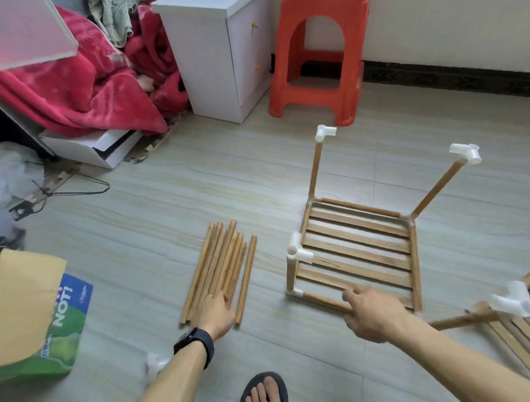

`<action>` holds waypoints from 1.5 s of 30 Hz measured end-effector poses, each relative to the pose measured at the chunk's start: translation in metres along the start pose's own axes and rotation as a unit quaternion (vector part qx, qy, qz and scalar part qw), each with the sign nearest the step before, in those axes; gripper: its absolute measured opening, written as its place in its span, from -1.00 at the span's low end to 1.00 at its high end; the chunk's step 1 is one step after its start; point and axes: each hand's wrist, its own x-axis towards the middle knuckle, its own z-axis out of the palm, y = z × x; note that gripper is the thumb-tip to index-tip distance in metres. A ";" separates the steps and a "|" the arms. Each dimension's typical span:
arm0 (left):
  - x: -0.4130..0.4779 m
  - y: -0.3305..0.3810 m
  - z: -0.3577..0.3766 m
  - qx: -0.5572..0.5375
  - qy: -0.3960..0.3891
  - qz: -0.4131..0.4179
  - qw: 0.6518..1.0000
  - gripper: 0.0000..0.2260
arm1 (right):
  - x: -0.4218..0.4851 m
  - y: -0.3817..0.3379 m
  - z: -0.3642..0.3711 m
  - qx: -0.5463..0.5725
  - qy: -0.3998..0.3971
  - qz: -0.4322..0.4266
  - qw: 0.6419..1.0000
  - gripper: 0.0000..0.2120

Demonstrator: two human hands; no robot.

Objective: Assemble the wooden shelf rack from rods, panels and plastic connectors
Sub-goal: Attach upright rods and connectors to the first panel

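A partly built shelf frame (359, 244) stands on the floor: a slatted wooden panel edged by rods, with white plastic connectors at its corners. Three upright rods rise from it, each capped by a connector (325, 133). My right hand (371, 315) is at the frame's front rod (323, 300), thumb below it and fingers above, holding it. A bundle of several loose rods (221, 268) lies to the left. My left hand (219, 312) rests flat on their near ends with straight fingers. A loose white connector (154, 366) lies by my left forearm.
A second slatted panel (516, 336) with a rod and white connector (511, 299) lies at the right edge. A red plastic stool (318, 60) and white cabinet (215, 49) stand behind. A red blanket, a printed bag (55, 322) and my sandalled feet (264, 392) are nearby.
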 end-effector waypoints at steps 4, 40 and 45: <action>0.011 -0.004 0.019 0.066 0.048 -0.041 0.996 -0.61 | 0.026 0.001 0.040 0.044 -0.090 0.003 0.995 -0.36; -0.125 0.155 -0.097 0.100 0.343 0.520 0.776 -0.77 | -0.122 -0.028 -0.090 0.854 0.192 0.026 0.483 -0.61; -0.131 0.166 -0.074 -0.053 0.227 0.385 0.893 -0.51 | -0.140 -0.005 -0.080 0.868 0.261 0.102 0.410 -0.74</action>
